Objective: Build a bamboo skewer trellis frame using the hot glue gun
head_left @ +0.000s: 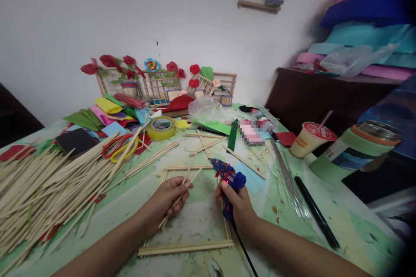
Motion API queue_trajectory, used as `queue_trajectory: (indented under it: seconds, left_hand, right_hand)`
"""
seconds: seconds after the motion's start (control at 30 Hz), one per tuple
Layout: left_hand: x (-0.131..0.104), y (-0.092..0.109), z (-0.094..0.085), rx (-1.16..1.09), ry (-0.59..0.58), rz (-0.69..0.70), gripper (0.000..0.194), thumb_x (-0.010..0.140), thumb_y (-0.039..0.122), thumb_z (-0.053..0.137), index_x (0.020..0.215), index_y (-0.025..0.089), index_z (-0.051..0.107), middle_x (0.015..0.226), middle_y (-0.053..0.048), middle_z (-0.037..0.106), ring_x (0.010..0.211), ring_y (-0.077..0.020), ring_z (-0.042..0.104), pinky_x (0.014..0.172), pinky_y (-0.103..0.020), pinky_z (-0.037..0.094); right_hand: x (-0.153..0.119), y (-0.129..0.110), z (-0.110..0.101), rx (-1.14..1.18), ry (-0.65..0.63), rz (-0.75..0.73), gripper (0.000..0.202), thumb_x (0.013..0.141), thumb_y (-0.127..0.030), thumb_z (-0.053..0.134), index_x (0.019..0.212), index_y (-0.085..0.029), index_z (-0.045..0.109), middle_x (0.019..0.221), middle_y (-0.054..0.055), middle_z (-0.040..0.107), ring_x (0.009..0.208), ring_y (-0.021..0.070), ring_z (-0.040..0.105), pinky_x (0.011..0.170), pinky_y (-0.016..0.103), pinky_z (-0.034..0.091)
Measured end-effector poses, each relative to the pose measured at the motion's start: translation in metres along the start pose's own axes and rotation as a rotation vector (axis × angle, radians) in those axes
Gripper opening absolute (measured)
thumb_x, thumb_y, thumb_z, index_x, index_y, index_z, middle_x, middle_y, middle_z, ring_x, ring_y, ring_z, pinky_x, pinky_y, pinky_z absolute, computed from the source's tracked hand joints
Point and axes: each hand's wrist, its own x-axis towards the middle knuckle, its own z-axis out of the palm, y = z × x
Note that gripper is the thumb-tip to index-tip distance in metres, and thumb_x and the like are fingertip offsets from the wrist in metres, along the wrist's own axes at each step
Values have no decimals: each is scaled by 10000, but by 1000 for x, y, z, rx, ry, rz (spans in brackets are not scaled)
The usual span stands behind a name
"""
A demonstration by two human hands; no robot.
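My left hand (173, 197) pinches a couple of thin wooden sticks (196, 175) between thumb and fingers, slanting up to the right. In my right hand (238, 203) is a blue hot glue gun (229, 174), its nozzle pointing up and left and a small red light glowing on it. A black cord runs down from its handle. Both hands hover around a rectangular frame of sticks (185, 249) lying on the table; my hands partly hide its left and right sides. The glue gun's nozzle is near the frame's upper right corner.
A large pile of sticks (65, 186) covers the left, with scissors (121, 147) beside it. Yellow tape (161, 128) and coloured paper lie behind. At right are wires (289, 181), a black rod (316, 212), a drink cup (310, 138) and a green bottle (354, 151).
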Motion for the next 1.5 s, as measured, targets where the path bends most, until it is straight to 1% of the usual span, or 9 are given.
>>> queue_trajectory:
  seconds: [0.1, 0.2, 0.33, 0.43, 0.6, 0.8, 1.1, 1.37, 1.5]
  left_hand:
    - [-1, 0, 0, -1, -13, 4, 314, 747, 435, 634, 827, 151, 528, 562, 61, 493, 333, -1, 293, 296, -118, 136]
    - [-2, 0, 0, -5, -12, 8, 295, 749, 419, 628, 821, 151, 529, 556, 58, 496, 331, -5, 302, 297, -120, 139]
    - [-3, 2, 2, -17, -9, 17, 267, 754, 395, 618, 822, 152, 531, 542, 57, 494, 331, -11, 310, 300, -123, 138]
    - [-3, 2, 2, -29, -17, 17, 249, 760, 384, 612, 805, 156, 526, 538, 57, 491, 332, -12, 310, 303, -126, 145]
    - [-3, 2, 1, -57, -18, 20, 234, 758, 366, 610, 825, 155, 533, 545, 53, 505, 331, -12, 304, 300, -128, 129]
    - [-3, 2, 1, -51, -16, 17, 243, 746, 374, 619, 820, 160, 532, 543, 56, 501, 333, -13, 306, 302, -130, 124]
    - [-4, 4, 3, -58, -12, 16, 262, 729, 387, 638, 801, 161, 527, 533, 59, 496, 324, -9, 299, 301, -134, 122]
    - [-4, 4, 3, -66, -14, 24, 264, 725, 376, 653, 773, 165, 503, 533, 59, 498, 326, -10, 309, 300, -131, 137]
    - [-4, 5, 3, -74, -15, 15, 260, 733, 377, 648, 772, 169, 499, 528, 64, 489, 324, -11, 305, 298, -131, 148]
  right_hand:
    - [0, 1, 0, 9, -2, -14, 445, 789, -570, 544, 634, -153, 557, 567, 4, 510, 498, 105, 449, 482, 236, 357]
    - [0, 1, 1, 43, 1, 10, 438, 775, -578, 562, 654, -157, 555, 609, 18, 542, 516, 113, 477, 489, 239, 380]
    - [0, -4, 3, 50, 19, 27, 467, 738, -620, 577, 641, -164, 558, 583, 18, 540, 488, 114, 464, 444, 233, 366]
    - [0, -7, 3, 50, 26, 20, 479, 724, -637, 578, 622, -169, 554, 560, 15, 531, 485, 116, 465, 442, 234, 367]
    - [0, -7, 2, 22, 7, 28, 483, 752, -634, 549, 623, -168, 562, 507, -2, 492, 460, 108, 428, 431, 234, 341]
    - [-1, -8, 4, 19, 5, 24, 487, 730, -642, 566, 598, -174, 549, 521, 10, 506, 483, 123, 462, 445, 243, 368]
    - [0, -4, 3, 8, 2, 8, 465, 776, -613, 543, 601, -183, 535, 532, 10, 506, 499, 125, 454, 452, 241, 350]
    - [0, -2, 2, -18, -12, -27, 454, 806, -586, 526, 596, -183, 521, 565, 14, 510, 566, 144, 491, 522, 258, 374]
    - [0, 3, 0, -16, -17, -21, 443, 813, -573, 525, 605, -181, 526, 570, 11, 512, 552, 141, 486, 531, 265, 377]
